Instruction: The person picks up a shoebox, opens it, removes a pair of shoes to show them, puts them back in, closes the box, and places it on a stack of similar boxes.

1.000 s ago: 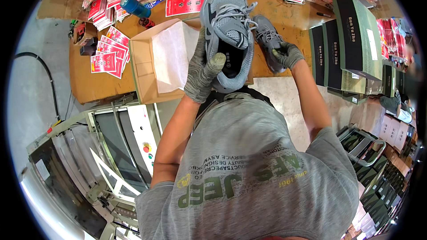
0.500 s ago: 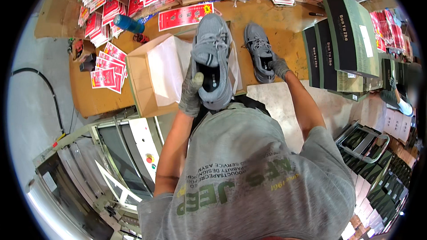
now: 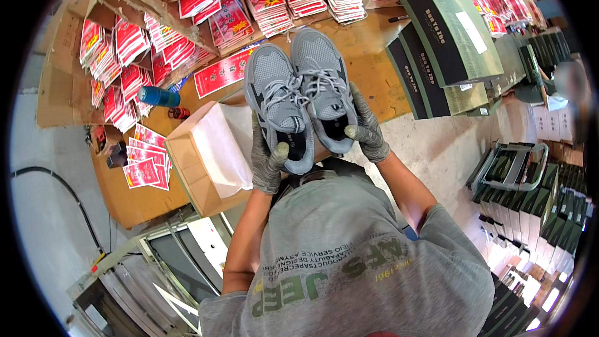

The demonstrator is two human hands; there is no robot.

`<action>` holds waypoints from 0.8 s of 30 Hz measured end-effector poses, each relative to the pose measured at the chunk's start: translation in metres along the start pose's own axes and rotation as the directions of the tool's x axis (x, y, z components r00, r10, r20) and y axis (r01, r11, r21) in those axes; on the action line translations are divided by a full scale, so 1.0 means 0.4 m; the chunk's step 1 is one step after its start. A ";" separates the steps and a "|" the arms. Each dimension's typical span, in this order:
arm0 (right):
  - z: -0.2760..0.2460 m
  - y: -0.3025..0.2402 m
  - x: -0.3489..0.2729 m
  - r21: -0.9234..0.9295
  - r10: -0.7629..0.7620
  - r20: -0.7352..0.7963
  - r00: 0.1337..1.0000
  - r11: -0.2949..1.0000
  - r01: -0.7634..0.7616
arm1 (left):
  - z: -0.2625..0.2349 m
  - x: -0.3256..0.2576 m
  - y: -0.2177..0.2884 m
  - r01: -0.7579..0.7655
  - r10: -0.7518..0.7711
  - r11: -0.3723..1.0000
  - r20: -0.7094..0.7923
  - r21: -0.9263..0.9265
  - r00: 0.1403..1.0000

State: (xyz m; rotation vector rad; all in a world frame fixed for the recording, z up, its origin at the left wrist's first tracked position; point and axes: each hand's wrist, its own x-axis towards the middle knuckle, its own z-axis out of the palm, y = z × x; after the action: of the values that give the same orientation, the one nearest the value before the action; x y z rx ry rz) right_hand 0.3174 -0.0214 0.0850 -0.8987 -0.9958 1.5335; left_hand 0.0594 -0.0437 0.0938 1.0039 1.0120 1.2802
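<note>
Since half a second ago: the second grey sneaker, then lying apart on the bench, has come up beside the first, and both your hands now carry a shoe side by side.

Head view, itemised:

- Left hand [image 3: 268,161], grey-gloved: closed around the heel end of the left grey sneaker [image 3: 277,107], thumb pressed on the insole opening.
- Right hand [image 3: 367,130], grey-gloved: closed around the heel and outer side of the right grey sneaker [image 3: 322,81], thumb at the collar.
- The pair: toes pointing away from you, uppers facing up, inner sides touching, laces tied. You hold them in the air above the near edge of the wooden bench [image 3: 368,50].
- Open cardboard shoebox [image 3: 201,162]: on the bench just left of your left hand, lined with white tissue paper [image 3: 224,146].
- Red printed packets [image 3: 268,0]: stacked in rows along the far side of the bench, more [image 3: 145,163] at its left end.
- Blue bottle [image 3: 157,96]: lying on its side among the packets, left of the box.
- Dark green closed boxes [image 3: 449,31]: stacked on the right of the bench.
</note>
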 end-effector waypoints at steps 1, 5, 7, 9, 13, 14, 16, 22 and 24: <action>0.006 0.006 0.006 0.037 -0.037 0.006 0.999 0.999 0.037 | 0.004 0.006 0.010 -0.012 0.012 1.000 0.012 0.020 1.000; 0.042 -0.028 0.011 0.061 -0.110 0.005 0.994 0.992 0.110 | -0.001 0.023 0.037 -0.049 0.045 0.995 0.036 0.090 0.998; 0.036 -0.021 0.004 0.088 -0.145 -0.005 0.989 0.985 0.145 | 0.012 0.029 0.051 -0.036 0.035 0.999 0.046 0.029 0.998; 0.042 -0.037 -0.001 0.095 -0.125 -0.010 0.992 0.988 0.125 | 0.021 0.034 0.067 -0.046 0.046 0.999 0.068 0.011 0.997; 0.077 -0.075 -0.029 0.141 -0.101 0.018 0.995 0.985 0.097 | 0.015 0.029 0.066 -0.033 0.032 0.999 0.090 0.002 0.995; 0.086 -0.081 -0.034 0.158 -0.101 0.028 0.994 0.983 0.096 | 0.015 0.032 0.073 -0.024 0.024 1.000 0.095 -0.004 0.995; 0.076 -0.078 -0.040 0.037 -0.188 0.139 0.972 0.982 0.184 | 0.004 0.036 0.074 -0.004 0.002 1.000 0.089 0.019 0.996; 0.134 -0.056 -0.044 -0.390 -0.276 0.009 0.961 0.884 0.258 | 0.000 0.043 0.052 -0.029 0.028 1.000 0.109 0.006 0.994; 0.116 -0.037 -0.032 -0.367 -0.217 -0.120 0.969 0.916 0.160 | 0.020 0.046 0.058 -0.032 0.033 0.999 0.092 -0.015 0.995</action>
State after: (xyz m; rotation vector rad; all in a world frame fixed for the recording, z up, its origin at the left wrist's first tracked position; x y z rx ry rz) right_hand 0.2822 -0.0390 0.1167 -1.1207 -1.2276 1.1172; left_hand 0.0615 -0.0247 0.1178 1.0632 0.9187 1.2545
